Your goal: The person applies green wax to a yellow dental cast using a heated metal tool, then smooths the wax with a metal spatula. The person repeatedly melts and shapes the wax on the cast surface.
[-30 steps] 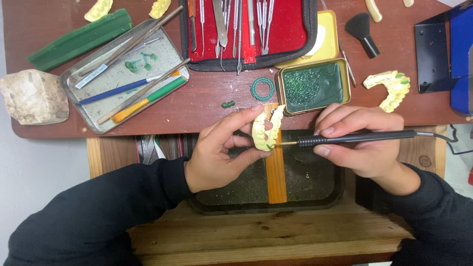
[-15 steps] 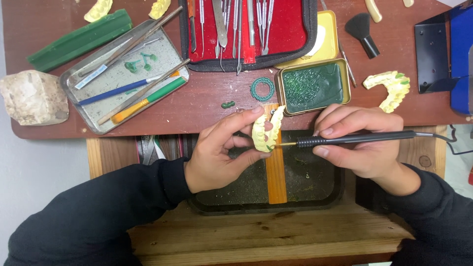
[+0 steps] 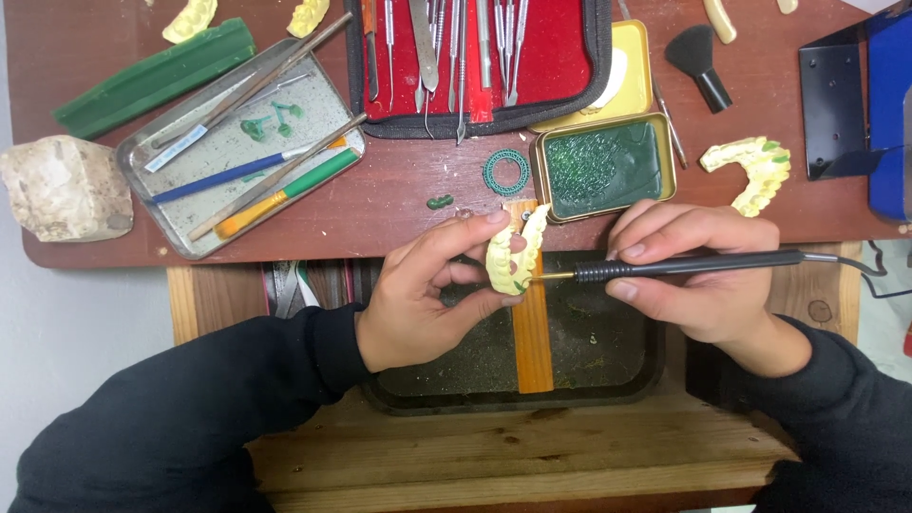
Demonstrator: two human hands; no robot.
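My left hand (image 3: 427, 290) pinches a pale yellow dental cast (image 3: 505, 255) between thumb and fingers, holding it upright above a dark tray (image 3: 608, 366). In my right hand (image 3: 698, 275) lies a black corded pen-shaped tool (image 3: 684, 266), gripped like a pencil. Its thin metal tip touches the lower edge of the cast, where a speck of green wax shows. An orange wooden strip (image 3: 532, 332) crosses the tray just under the cast.
An open gold tin of green wax (image 3: 603, 166) sits just beyond the hands. A red instrument case (image 3: 475, 57), a metal tray of tools (image 3: 242, 142), a green wax ring (image 3: 505, 173), a second cast (image 3: 750, 166), a black brush (image 3: 701, 57) and a plaster block (image 3: 62, 185) lie on the red-brown bench.
Almost nothing differs. Both hands keep their grips, and the tool tip stays at the cast's lower edge.
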